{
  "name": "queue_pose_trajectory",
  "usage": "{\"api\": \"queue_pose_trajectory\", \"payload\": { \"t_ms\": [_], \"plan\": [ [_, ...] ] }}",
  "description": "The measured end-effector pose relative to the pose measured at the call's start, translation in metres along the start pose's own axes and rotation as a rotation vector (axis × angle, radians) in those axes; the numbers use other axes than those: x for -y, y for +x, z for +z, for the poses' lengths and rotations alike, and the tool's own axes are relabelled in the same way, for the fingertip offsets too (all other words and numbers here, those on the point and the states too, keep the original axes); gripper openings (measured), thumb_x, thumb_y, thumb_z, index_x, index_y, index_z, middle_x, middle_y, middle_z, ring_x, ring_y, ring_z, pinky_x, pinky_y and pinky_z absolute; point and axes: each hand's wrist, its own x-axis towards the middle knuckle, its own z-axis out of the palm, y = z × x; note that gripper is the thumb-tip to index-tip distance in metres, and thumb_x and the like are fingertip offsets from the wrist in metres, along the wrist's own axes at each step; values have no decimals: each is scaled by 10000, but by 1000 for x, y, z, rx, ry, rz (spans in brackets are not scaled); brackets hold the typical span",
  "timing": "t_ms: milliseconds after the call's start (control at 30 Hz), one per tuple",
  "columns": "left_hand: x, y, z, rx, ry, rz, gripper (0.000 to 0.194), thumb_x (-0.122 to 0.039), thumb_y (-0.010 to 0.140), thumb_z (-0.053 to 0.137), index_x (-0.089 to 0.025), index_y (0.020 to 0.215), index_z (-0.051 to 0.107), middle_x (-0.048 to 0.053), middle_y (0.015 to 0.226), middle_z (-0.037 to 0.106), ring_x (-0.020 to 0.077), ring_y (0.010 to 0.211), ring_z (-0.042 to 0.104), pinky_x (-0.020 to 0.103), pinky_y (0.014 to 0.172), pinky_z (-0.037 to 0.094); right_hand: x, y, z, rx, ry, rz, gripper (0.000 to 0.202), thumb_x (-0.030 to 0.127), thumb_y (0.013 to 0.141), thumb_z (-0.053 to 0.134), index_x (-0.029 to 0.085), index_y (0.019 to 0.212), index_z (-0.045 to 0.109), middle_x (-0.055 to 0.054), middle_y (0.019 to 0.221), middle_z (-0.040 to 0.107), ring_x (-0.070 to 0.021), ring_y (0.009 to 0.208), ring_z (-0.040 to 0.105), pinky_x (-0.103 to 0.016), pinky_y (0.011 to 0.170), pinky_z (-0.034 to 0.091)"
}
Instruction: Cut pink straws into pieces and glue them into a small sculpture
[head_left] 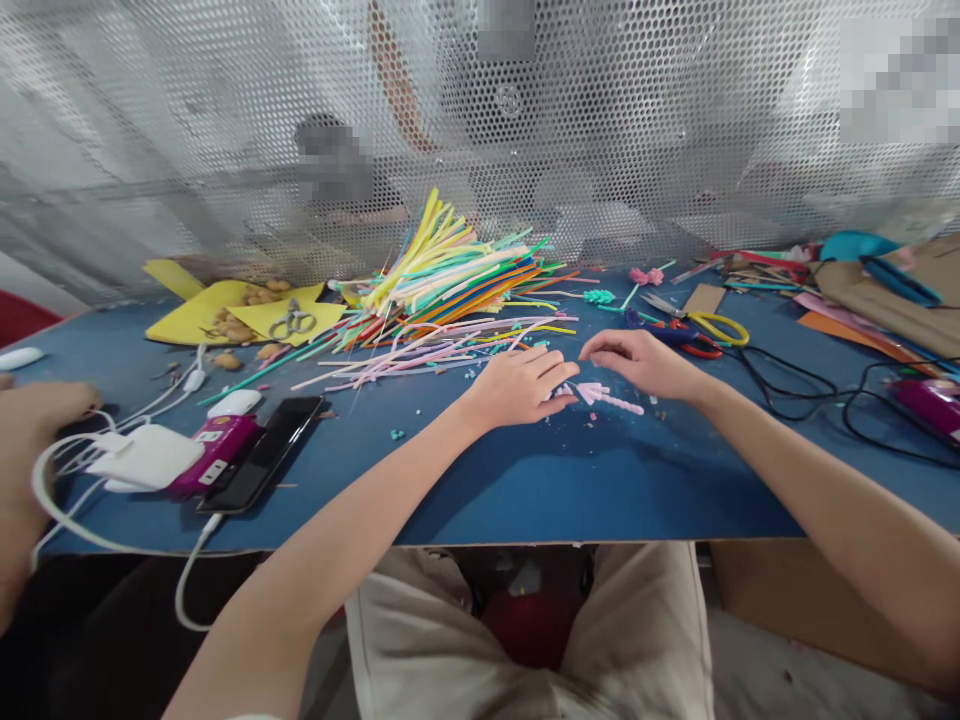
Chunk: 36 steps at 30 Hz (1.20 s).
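Observation:
My left hand [523,388] is low over the blue table, thumb and fingers closed on one end of a pale pink fuzzy pipe-cleaner piece [611,398]. The piece has short tufts near the hand and a thin twisted stem that points right. Just above it is my right hand [637,360], its fingers curled and pressed together. Whatever those fingertips may hold is too small to see. Small pink and teal scraps lie around both hands. Behind them, loose lilac pipe cleaners [420,345] spread toward the left.
A big multicoloured pipe-cleaner bundle [450,270] lies at the back. Yellow-handled scissors [716,325] and black cables [795,385] are right. At left are a phone [262,455], a purple power strip [214,455], a white charger [150,455], grey scissors [292,322] and another person's hand [49,400].

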Motion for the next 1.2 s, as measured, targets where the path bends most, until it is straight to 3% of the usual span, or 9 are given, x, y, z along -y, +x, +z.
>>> {"api": "queue_pose_trajectory", "payload": {
  "t_ms": [100, 233, 467, 600, 833, 1033, 1200],
  "plan": [
    [1, -1, -1, 106, -12, -60, 469, -565, 1036, 397, -194, 1245, 595, 63, 1091, 698, 205, 964, 640, 289, 692, 424, -8, 1, -8, -173, 22, 63, 231, 391, 911, 620, 213, 970, 754, -33, 876, 730, -166, 712, 604, -314, 659, 481],
    [3, -1, -2, 228, -2, -151, 444, -499, 1078, 300, -281, 1310, 610, 42, 1114, 698, 182, 1017, 646, 256, 635, 377, -16, 2, -14, -324, 74, 108, 203, 386, 866, 670, 223, 918, 779, -35, 873, 755, -191, 792, 661, -332, 742, 525],
    [8, -8, 6, 189, -32, -259, 391, -419, 1084, 346, -386, 1362, 621, 8, 1063, 753, 143, 852, 697, 252, 543, 335, -20, 2, -19, -498, 126, 89, 177, 360, 839, 719, 236, 927, 808, -45, 858, 782, -185, 731, 678, -335, 672, 538],
    [11, -12, 13, 125, -53, -285, 379, -410, 1076, 386, -384, 1379, 613, 14, 1075, 760, 145, 833, 702, 241, 565, 379, -19, 1, -18, -539, 130, 54, 157, 351, 834, 734, 246, 921, 813, -44, 872, 792, -191, 739, 703, -344, 686, 569],
    [12, -8, 14, 18, -130, -259, 372, -331, 1079, 388, -232, 1283, 683, 59, 1030, 737, 138, 914, 689, 241, 775, 490, -17, 1, -16, -614, 137, -5, 140, 367, 825, 756, 265, 905, 810, -29, 850, 793, -208, 742, 728, -362, 679, 605],
    [7, -7, 12, -6, -77, -317, 352, -330, 1070, 414, -268, 1279, 690, 38, 1000, 751, 132, 865, 694, 236, 662, 454, 1, -3, -8, -685, 111, -111, 69, 343, 824, 779, 278, 843, 788, -16, 802, 772, -194, 700, 705, -366, 673, 596],
    [2, -6, 11, -1, -40, -372, 367, -342, 1071, 396, -265, 1245, 710, 39, 991, 754, 140, 843, 699, 250, 569, 385, 19, -8, 3, -615, -85, -362, 30, 241, 848, 742, 269, 852, 753, -15, 818, 732, -185, 734, 662, -371, 689, 560]
  ]
}}
